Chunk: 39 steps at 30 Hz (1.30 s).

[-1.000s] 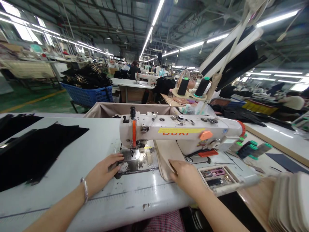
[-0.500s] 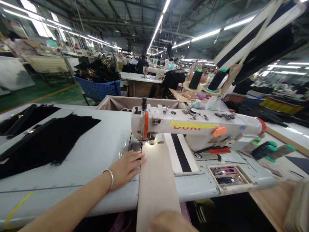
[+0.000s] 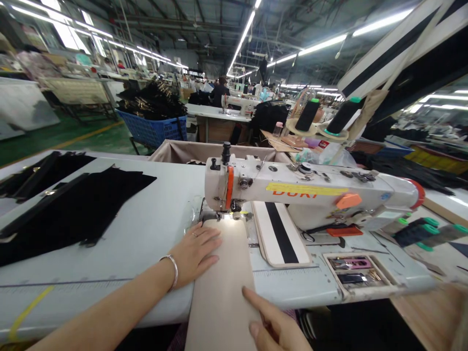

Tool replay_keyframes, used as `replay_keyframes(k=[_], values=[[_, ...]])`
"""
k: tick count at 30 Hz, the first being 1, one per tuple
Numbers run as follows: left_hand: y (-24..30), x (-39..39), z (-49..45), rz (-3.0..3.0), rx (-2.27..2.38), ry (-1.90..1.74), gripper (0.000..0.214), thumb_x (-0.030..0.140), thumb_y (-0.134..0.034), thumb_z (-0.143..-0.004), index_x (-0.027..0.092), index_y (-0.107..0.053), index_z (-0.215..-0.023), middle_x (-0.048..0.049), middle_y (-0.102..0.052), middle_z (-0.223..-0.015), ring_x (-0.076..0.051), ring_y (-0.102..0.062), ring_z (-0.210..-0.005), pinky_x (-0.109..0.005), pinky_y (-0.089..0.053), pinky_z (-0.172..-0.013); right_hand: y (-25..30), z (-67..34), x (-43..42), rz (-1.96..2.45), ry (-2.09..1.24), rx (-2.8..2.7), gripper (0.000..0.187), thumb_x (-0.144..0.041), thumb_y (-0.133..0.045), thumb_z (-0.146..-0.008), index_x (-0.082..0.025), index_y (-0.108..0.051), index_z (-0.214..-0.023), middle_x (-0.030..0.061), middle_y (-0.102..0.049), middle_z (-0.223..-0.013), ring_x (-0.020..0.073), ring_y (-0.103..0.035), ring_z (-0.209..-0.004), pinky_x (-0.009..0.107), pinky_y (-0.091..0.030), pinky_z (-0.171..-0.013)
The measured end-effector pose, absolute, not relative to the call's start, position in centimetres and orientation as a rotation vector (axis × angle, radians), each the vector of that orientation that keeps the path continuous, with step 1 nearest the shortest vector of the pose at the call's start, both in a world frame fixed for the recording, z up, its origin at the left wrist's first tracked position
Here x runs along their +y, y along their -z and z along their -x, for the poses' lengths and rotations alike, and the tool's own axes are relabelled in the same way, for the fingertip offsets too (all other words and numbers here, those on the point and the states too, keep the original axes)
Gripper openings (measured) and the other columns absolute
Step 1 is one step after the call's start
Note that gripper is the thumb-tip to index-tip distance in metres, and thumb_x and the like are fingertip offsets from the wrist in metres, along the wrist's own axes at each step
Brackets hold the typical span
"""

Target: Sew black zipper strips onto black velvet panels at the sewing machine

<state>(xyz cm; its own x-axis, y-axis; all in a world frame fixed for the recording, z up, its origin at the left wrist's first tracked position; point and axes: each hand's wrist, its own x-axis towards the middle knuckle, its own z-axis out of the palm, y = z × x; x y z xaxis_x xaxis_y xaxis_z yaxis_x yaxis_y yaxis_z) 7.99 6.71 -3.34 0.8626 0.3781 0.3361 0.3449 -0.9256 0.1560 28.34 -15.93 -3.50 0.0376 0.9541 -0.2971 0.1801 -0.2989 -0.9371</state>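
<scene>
A long beige panel (image 3: 223,292) with rounded far corners lies on the sewing machine's bed, its far end under the presser foot and needle area of the sewing machine (image 3: 256,185). My left hand (image 3: 199,251), wearing a bracelet and a ring, lies flat with fingers spread over the panel's far left edge. At the near right edge, my right hand (image 3: 274,321) touches the panel with index finger stretched out and thumb apart; its other fingers are mostly hidden. A white panel with a black stripe (image 3: 280,234) lies right of the needle, under the machine arm.
Black fabric pieces (image 3: 84,209) lie on the left of the table. A small tool tray (image 3: 360,275) is set into the right side, with scissors (image 3: 310,235) near the machine's base. Thread cones (image 3: 307,114) stand behind. Past the table is a blue basket (image 3: 153,129).
The panel's near end has swung left. My right hand, blurred at the bottom before, is now at its right edge. My left hand lies further over the panel. The view has shifted slightly.
</scene>
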Motion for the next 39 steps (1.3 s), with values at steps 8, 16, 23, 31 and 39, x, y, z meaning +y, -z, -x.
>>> replay_keyframes(k=[8, 16, 23, 31, 39], values=[[3.5, 7.4, -8.3, -2.962, 0.700, -0.497, 0.044, 0.036, -0.050, -0.097, 0.028, -0.049, -0.141, -0.0074, -0.046, -0.148, -0.028, -0.040, -0.136, -0.056, -0.022, -0.118, 3.5, -27.9, -13.6, 1.618, -1.190, -1.181, 0.066, -0.062, -0.056, -0.088, -0.020, -0.055, -0.138, 0.0095, -0.055, -0.139, 0.0260, -0.046, -0.134, 0.042, -0.028, -0.116], [3.8, 7.7, -8.2, -2.956, 0.721, -0.536, 0.043, 0.034, -0.047, -0.097, 0.026, -0.051, -0.139, -0.0077, -0.047, -0.147, -0.028, -0.041, -0.136, -0.055, -0.025, -0.118, 3.6, -27.8, -13.0, 1.628, -1.206, -1.237, 0.062, -0.054, -0.057, -0.089, -0.017, -0.052, -0.139, 0.0094, -0.054, -0.140, 0.0234, -0.046, -0.135, 0.039, -0.030, -0.116], [3.8, 7.7, -8.3, -2.938, 0.701, -0.587, 0.042, 0.032, -0.048, -0.097, 0.025, -0.052, -0.138, -0.0077, -0.048, -0.146, -0.028, -0.041, -0.135, -0.054, -0.028, -0.117, 2.3, -28.4, -13.0, 1.674, -1.185, -1.427, 0.054, -0.038, -0.055, -0.092, -0.018, -0.050, -0.142, 0.0084, -0.057, -0.138, 0.0236, -0.050, -0.131, 0.036, -0.039, -0.110], [3.2, 7.7, -8.3, -2.955, 0.668, -0.527, 0.042, 0.032, -0.047, -0.097, 0.023, -0.052, -0.138, -0.0099, -0.048, -0.145, -0.029, -0.041, -0.135, -0.054, -0.032, -0.115, -0.7, -28.8, -4.1, 1.819, -0.107, -1.979, 0.034, -0.023, -0.041, -0.099, -0.019, -0.060, -0.127, 0.0115, -0.065, -0.118, 0.0246, -0.059, -0.112, 0.040, -0.047, -0.099], [3.4, 7.8, -8.2, -2.917, 0.681, -0.551, 0.042, 0.030, -0.050, -0.095, 0.025, -0.053, -0.137, -0.0085, -0.047, -0.145, -0.030, -0.042, -0.134, -0.055, -0.029, -0.116, 2.0, -29.0, 0.9, 1.809, 0.057, -2.054, 0.045, -0.031, -0.049, -0.098, -0.015, -0.047, -0.140, 0.0139, -0.054, -0.137, 0.0292, -0.041, -0.133, 0.047, -0.032, -0.113]])
